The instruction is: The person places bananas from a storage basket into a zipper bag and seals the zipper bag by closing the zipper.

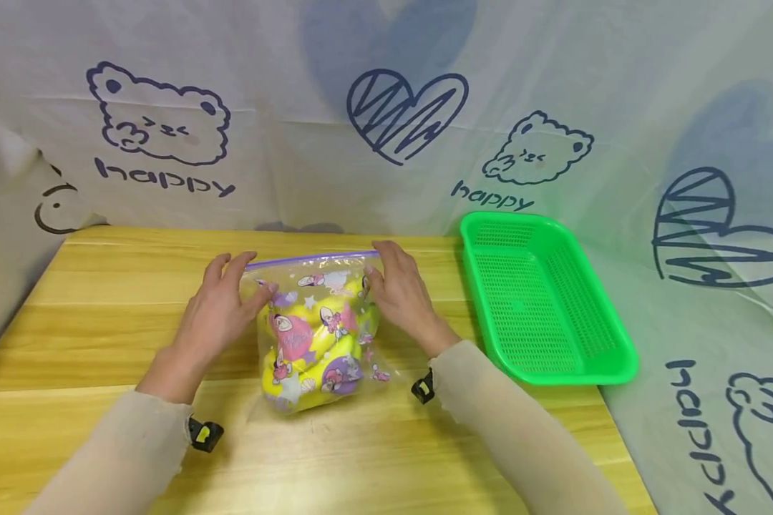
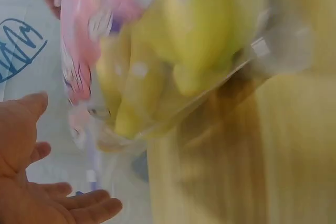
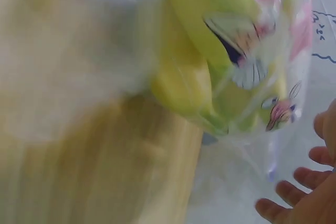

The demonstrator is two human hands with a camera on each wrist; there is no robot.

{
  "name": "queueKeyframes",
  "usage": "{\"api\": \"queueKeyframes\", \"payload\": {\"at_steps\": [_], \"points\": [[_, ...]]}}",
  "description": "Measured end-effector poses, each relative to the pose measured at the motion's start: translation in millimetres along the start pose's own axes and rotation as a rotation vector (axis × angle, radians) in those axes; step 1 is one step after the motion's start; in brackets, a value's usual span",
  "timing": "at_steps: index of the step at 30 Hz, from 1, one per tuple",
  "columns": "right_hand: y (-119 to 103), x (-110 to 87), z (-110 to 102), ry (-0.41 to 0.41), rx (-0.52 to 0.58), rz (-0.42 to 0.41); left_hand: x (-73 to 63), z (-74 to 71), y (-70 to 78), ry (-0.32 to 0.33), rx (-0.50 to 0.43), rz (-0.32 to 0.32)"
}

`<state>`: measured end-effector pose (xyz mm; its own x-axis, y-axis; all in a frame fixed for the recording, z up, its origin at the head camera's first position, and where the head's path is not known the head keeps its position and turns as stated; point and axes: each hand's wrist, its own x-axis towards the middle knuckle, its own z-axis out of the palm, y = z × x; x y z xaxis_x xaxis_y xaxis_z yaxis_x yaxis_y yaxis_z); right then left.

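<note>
A clear zip bag (image 1: pixel 293 336) printed with pink and purple cartoon figures stands on the table, full of yellow, fruit-like pieces (image 2: pixel 202 30), some of them long and tapered. Its purple zip strip (image 1: pixel 309 259) runs straight along the top edge. My left hand (image 1: pixel 217 309) is at the bag's upper left corner, thumb and fingers spread apart. At the upper right corner is my right hand (image 1: pixel 404 297), its fingers extended beside the strip. Both wrist views show the fingers spread, with a gap between the hand and the bag.
To the right, a green plastic basket (image 1: pixel 621 350) with perforated sides stands on the wooden table (image 1: pixel 116 307). Behind the table hangs a pale cloth (image 1: pixel 296 179) with bear and heart drawings, which also lines the right side.
</note>
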<state>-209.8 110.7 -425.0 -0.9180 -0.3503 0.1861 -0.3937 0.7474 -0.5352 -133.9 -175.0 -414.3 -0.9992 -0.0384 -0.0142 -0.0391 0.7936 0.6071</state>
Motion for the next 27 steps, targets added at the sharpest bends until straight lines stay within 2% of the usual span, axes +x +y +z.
{"api": "queueKeyframes", "payload": {"at_steps": [6,11,16,23,27], "points": [[3,-28.8,7,-0.154,0.122,0.081,-26.1,12.1,3.6,-0.127,0.004,0.046],[6,-51.5,13,-0.205,0.221,0.168,-44.8,21.6,8.1,-0.192,-0.016,0.068],[3,-68.7,26,-0.237,0.269,0.239,-51.7,30.6,8.3,-0.208,-0.024,0.053],[-7,-73.8,41,-0.227,0.279,0.222,-53.9,37.1,6.1,-0.182,-0.023,0.020],[-7,-73.5,44,-0.225,0.271,0.244,-53.9,37.8,6.0,-0.176,-0.019,0.019]]}}
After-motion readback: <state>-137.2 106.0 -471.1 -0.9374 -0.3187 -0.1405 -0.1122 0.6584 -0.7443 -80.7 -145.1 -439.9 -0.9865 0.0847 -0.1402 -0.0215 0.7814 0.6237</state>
